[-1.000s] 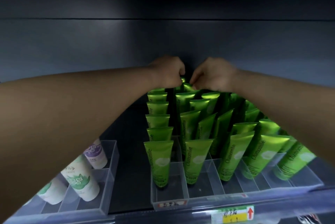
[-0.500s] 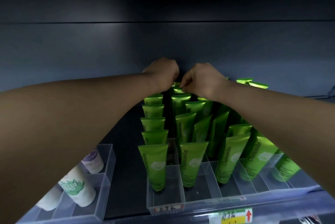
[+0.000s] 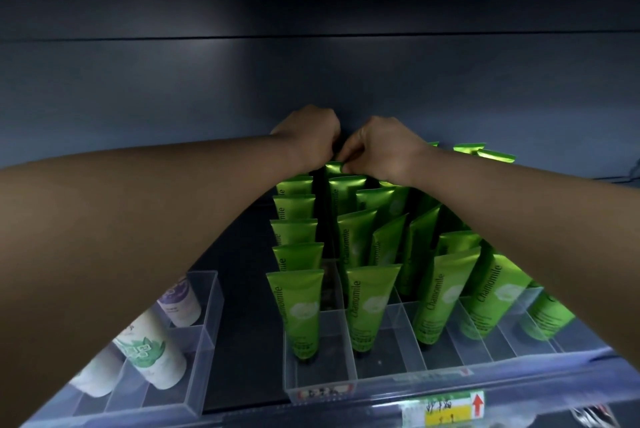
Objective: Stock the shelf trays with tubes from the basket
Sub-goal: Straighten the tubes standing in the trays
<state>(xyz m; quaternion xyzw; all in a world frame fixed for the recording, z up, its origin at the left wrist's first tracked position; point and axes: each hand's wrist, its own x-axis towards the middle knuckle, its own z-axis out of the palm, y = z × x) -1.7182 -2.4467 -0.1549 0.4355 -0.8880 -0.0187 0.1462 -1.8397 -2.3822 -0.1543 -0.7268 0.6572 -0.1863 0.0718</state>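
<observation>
Green "Chamomile" tubes stand in rows in a clear divided tray on the shelf. Both arms reach deep to the back of the rows. My left hand is curled at the rear of the left rows, its fingertips hidden. My right hand sits right beside it and pinches the crimped top of a rear green tube in the second row. The basket is out of view.
A second clear tray at the lower left holds white and purple tubes. The dark shelf back wall is just behind the hands. A price label with a red arrow sits on the shelf's front edge.
Both hands have stayed at the back of the rows, drawing slightly closer together. The view has shifted a little, so the tubes sit lower right in frame.
</observation>
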